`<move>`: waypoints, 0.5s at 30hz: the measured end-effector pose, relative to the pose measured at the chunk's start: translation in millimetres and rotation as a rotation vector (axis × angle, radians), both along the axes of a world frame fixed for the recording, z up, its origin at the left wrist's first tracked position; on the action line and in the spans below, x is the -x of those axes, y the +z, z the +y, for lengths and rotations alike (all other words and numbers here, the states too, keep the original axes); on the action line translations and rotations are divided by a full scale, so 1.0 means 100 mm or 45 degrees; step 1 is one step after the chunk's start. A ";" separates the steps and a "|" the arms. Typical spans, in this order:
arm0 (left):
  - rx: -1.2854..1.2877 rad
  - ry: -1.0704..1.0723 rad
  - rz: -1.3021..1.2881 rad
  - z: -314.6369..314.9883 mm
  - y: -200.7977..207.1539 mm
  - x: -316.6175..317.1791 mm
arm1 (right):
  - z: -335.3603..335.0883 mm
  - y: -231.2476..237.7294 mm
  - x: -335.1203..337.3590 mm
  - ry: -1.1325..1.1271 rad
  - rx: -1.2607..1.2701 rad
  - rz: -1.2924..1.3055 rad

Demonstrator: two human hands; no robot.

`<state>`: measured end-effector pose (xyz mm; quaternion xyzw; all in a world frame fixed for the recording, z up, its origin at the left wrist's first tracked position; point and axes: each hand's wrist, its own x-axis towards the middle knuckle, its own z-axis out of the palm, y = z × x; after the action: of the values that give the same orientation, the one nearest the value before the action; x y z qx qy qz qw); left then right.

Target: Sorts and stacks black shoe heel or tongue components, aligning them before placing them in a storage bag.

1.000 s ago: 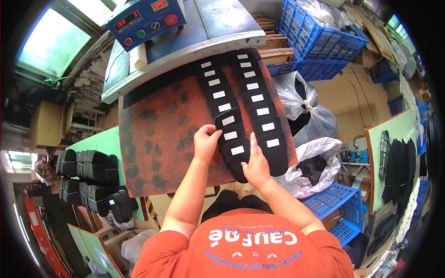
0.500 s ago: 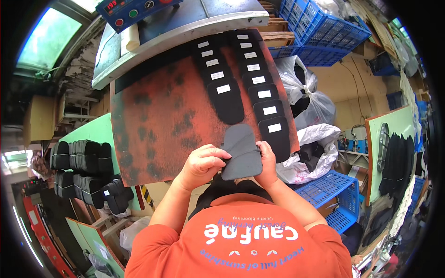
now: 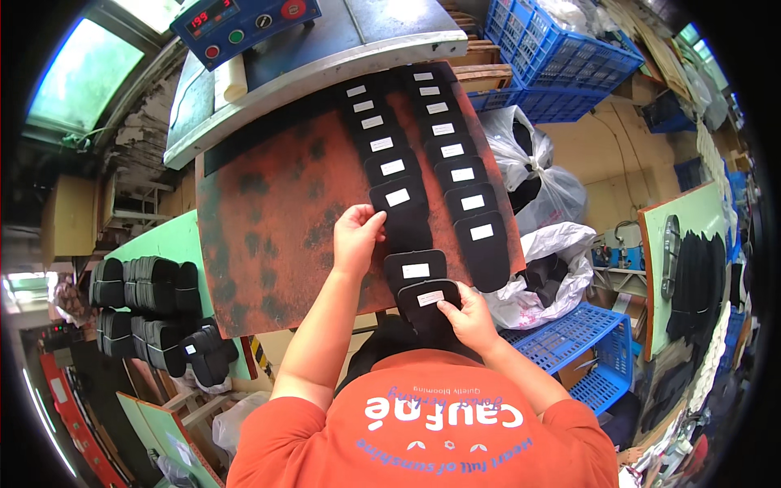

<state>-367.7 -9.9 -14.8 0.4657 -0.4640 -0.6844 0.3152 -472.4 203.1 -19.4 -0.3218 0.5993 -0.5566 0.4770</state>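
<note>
Black insoles with white labels overlap in two rows on a reddish-brown board. My left hand point(image 3: 358, 237), its thumb and fingertips pinched together, is at the left edge of the nearest insole point(image 3: 404, 230) in the left row. Close to my body, my right hand point(image 3: 473, 319) grips a black insole point(image 3: 429, 298), label up, with the thumb on its face near the label. Another labelled insole point(image 3: 416, 268) shows just behind it, overlapped by it. The nearest insole point(image 3: 482, 250) of the right row lies untouched.
A metal-edged machine table point(image 3: 325, 77) with a blue control box point(image 3: 244, 24) stands beyond the board point(image 3: 268, 244). Bundled insoles point(image 3: 150, 285) sit on a green board at left. Plastic bags point(image 3: 557, 268) and blue crates point(image 3: 569, 342) stand at right.
The insoles held grey side up in both hands now show their labels. One more labelled insole lies at the near end of the left row. My left hand moved forward; the right stays near my body.
</note>
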 end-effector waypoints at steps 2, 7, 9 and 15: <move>0.025 -0.006 -0.079 -0.07 -0.07 0.08 | 0.01 -0.05 0.01 -0.038 0.020 -0.045; 0.096 -0.004 -0.300 -0.07 -0.10 0.16 | -0.02 -0.03 0.04 -0.188 -0.012 -0.178; 0.119 0.007 -0.320 -0.07 -0.09 0.17 | -0.05 0.00 0.06 -0.183 -0.003 -0.136; 0.451 -0.010 -0.470 -0.04 -0.02 0.09 | -0.14 0.10 0.07 -0.172 -0.014 -0.127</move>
<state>-376.8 -13.7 -17.2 0.5185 -0.6282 -0.4970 0.2990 -479.3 189.2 -9.3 -0.2500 0.5981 -0.5995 0.4695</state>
